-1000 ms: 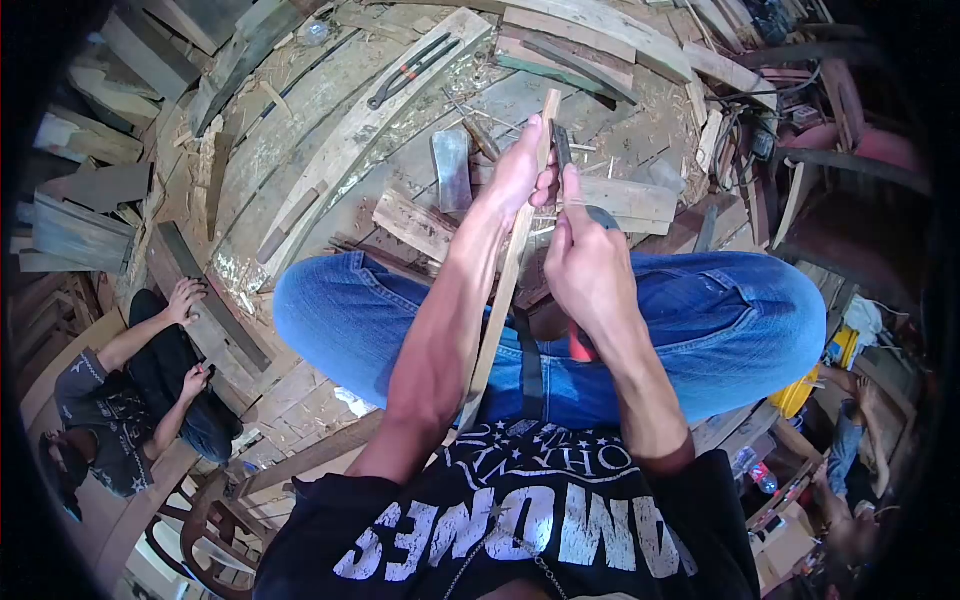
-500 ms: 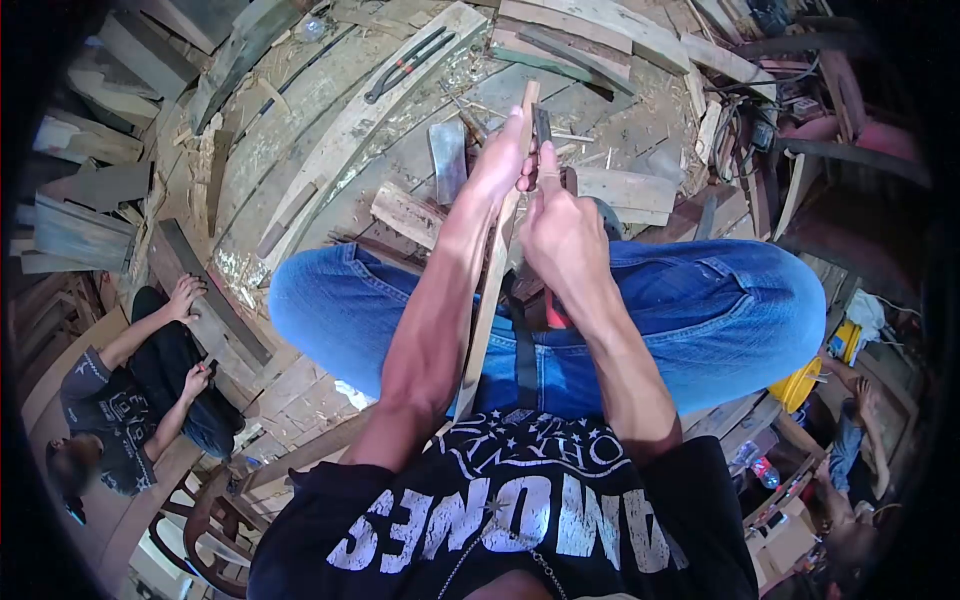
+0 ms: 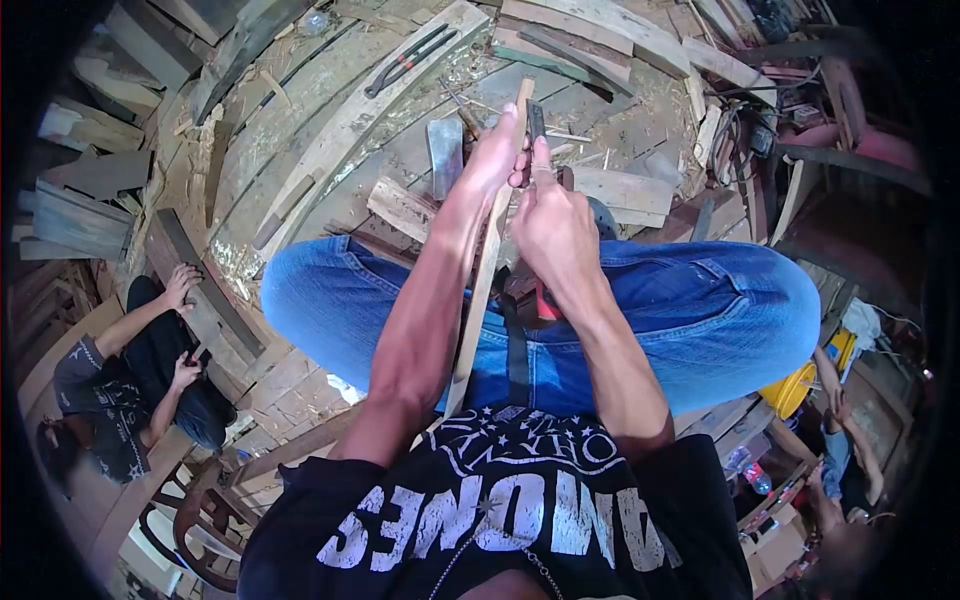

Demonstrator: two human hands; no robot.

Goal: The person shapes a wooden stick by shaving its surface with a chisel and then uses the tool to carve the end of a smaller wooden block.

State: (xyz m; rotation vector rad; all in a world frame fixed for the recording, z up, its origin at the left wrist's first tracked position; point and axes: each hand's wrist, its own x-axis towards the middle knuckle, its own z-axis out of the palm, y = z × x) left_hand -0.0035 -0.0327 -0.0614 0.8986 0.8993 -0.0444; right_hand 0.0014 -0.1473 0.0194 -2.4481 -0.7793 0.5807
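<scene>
Plank flooring (image 3: 400, 155) strewn with shavings and offcuts spreads out beyond your hands, with a long curved board (image 3: 345, 140) lying to their left and pincers (image 3: 392, 74) resting on it. You sit cross-legged in jeans (image 3: 700, 320), both forearms reaching forward over your lap. One co-worker (image 3: 110, 400) sits well off to your left, and another (image 3: 835, 440) is behind your right elbow.

Your left hand (image 3: 497, 155) is closed around a narrow wooden strip (image 3: 482, 295) near its far end, thumb lying up along it. From that grip the strip slants back between your forearms to your shirt (image 3: 500, 515). Your right hand (image 3: 555, 225) is curled around a dark flat tool (image 3: 536, 118), index finger stretched along it. The tool lies just beside the strip, right of your left fingers; whether the two touch, you cannot tell from this view.

For good control, let the left hand pin the strip firmly so it cannot twist, with its near end steadied against your body. Use that outstretched index finger to guide the tool evenly, pressing lightly. Your left fingertips look very near the tool, so tuck them behind the strip, clear of its edge.
</scene>
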